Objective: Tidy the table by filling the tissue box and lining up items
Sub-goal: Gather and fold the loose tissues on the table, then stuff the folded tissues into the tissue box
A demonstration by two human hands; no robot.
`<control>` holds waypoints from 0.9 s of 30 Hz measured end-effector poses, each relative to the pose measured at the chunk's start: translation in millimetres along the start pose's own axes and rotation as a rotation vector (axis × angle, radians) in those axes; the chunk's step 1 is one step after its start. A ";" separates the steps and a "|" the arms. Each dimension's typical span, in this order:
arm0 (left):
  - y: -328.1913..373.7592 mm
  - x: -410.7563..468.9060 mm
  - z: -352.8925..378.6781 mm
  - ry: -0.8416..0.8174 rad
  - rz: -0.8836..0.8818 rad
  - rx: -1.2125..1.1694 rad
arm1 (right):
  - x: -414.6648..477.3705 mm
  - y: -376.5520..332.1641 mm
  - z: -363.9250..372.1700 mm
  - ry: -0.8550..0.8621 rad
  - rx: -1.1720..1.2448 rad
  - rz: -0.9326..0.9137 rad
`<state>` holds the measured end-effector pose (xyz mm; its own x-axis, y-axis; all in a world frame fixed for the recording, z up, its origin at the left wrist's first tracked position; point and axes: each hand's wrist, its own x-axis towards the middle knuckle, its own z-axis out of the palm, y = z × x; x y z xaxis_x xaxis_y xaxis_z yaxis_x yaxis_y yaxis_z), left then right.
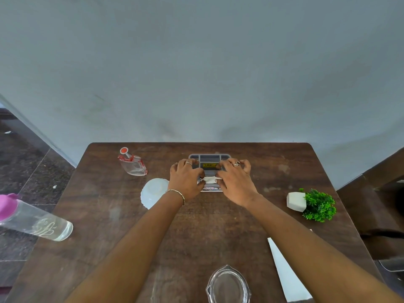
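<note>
Tissue box (209,159), a grey one with a yellow label on top, sits on the bench (207,226) at the middle of its far edge, and both hands are on it. The left grip (185,178) curls over the box's left side and the right grip (235,180) over its right, fingers bent on the lid, so each is holding the box. The thumbs meet at a white tissue (209,179) bunched at the near side of the top; whether they pinch it or only press it I cannot tell. The filling step looks to be in hand. If the tissue is pushed in unevenly it could tear or jam at the opening, and a hard push could slide the box toward the far edge. An upturned white bowl (153,191) lies just beside the left wrist and could be knocked as the arm draws back. Left of that stands a flat clear bottle (133,166) with a red cap. A pink-capped bottle (37,221) lies on its side over the left edge and might roll off. A small potted plant (310,204) lies tipped near the right edge, a white sheet (286,272) lies toward the near right corner, and a glass lid (227,285) sits at the near edge.
</note>
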<state>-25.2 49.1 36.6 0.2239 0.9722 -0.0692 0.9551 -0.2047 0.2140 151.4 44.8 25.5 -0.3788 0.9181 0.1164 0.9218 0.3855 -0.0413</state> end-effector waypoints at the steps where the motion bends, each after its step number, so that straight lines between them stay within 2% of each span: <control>1: 0.1 0.1 -0.1 -0.004 0.000 0.002 | 0.3 -0.1 0.8 0.004 0.010 -0.001; 8: -1.0 -4.2 0.6 -0.019 0.009 -0.005 | -5.0 0.1 0.5 -0.054 0.029 0.004; 11: 0.1 -11.7 2.0 0.005 0.033 -0.051 | -16.6 0.4 -0.3 -0.020 0.071 0.044; 19: 36.0 -44.2 16.6 0.329 0.187 -0.215 | -82.6 6.3 -6.6 0.068 0.144 0.223; 21: 52.8 -51.8 23.3 0.358 0.249 -0.307 | -106.9 9.0 -7.0 0.070 0.166 0.303; 23: 71.3 -59.3 32.6 0.306 0.292 -0.429 | -132.9 10.8 -5.8 0.071 0.172 0.380; 27: 109.7 -73.1 61.4 0.100 0.309 -0.580 | -188.0 16.5 -1.6 0.062 0.187 0.540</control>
<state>75.2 -51.4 5.3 0.4244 0.8904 0.1644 0.5844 -0.4080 0.7015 238.0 -121.6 4.5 0.1524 0.9845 0.0874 0.9506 -0.1218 -0.2855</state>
